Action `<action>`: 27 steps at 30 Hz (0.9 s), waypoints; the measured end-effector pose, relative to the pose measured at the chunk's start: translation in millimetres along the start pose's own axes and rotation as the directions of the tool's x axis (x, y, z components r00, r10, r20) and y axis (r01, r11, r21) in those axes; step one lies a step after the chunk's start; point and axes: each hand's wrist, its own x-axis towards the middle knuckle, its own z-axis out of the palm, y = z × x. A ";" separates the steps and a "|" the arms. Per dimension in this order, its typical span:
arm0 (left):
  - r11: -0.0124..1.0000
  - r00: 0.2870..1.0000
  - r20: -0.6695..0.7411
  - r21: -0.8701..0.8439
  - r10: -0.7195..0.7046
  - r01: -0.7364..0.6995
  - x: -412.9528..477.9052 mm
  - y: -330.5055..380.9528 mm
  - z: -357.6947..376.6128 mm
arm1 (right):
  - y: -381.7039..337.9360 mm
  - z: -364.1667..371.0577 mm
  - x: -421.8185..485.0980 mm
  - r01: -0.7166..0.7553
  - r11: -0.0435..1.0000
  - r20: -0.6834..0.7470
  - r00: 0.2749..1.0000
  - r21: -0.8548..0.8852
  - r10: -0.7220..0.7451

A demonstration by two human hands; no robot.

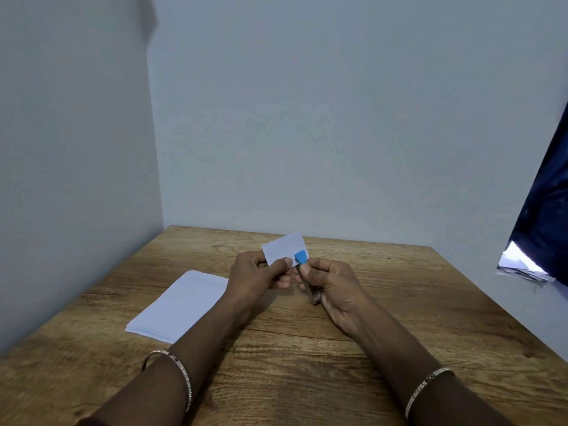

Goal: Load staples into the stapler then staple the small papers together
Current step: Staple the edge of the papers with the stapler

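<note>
My right grip (330, 282) is clamped on the stapler (304, 272), blue tip up, held above the desk (399, 302). My left grip (261, 273) pinches the small papers (284, 249) against that tip. Paper stack (179, 305) lies left on the desk.

— What's in the hands?
— The left hand (258, 273) pinches small papers (284, 248) by their near edge, held above the wooden table (399, 302). The right hand (333, 285) grips a stapler (302, 265), its blue tip against the papers' right edge.
— Anything else on the table?
— A stack of white sheets (179, 305) lies flat at the left, just beside the left forearm. Each wrist wears a bangle (181, 375).
</note>
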 end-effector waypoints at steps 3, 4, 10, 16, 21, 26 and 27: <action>1.000 1.000 0.005 0.008 0.008 -0.008 0.2 0.1 -0.4 | -0.6 2.7 0.5 0.011 1.000 -0.028 1.000 -0.020 -0.012; 1.000 1.000 0.007 0.014 0.008 -0.008 0.4 -0.2 -0.7 | 0.0 3.8 1.0 0.019 0.999 -0.043 0.999 -0.033 -0.020; 1.000 1.000 0.013 0.010 0.005 -0.005 0.7 -2.1 -0.3 | 1.2 6.2 0.1 0.037 0.996 -0.092 0.995 -0.083 -0.045; 0.999 0.998 -0.041 0.002 -0.039 0.039 2.7 -1.7 0.5 | 2.7 2.4 0.6 0.025 0.999 -0.062 0.998 -0.047 -0.028; 0.999 0.995 -0.095 -0.026 -0.038 0.035 6.8 -1.4 -5.4 | -3.8 6.8 1.0 -0.016 1.000 -0.101 0.995 0.009 0.017; 0.998 0.991 -0.118 0.020 -0.056 0.059 8.2 -3.1 -6.0 | -5.7 3.8 -2.1 -0.074 0.996 -0.073 0.994 0.054 0.078; 0.998 0.992 -0.115 0.019 -0.049 0.052 7.0 -2.2 -6.7 | -5.3 3.8 -2.2 -0.079 0.996 -0.059 0.995 0.040 0.081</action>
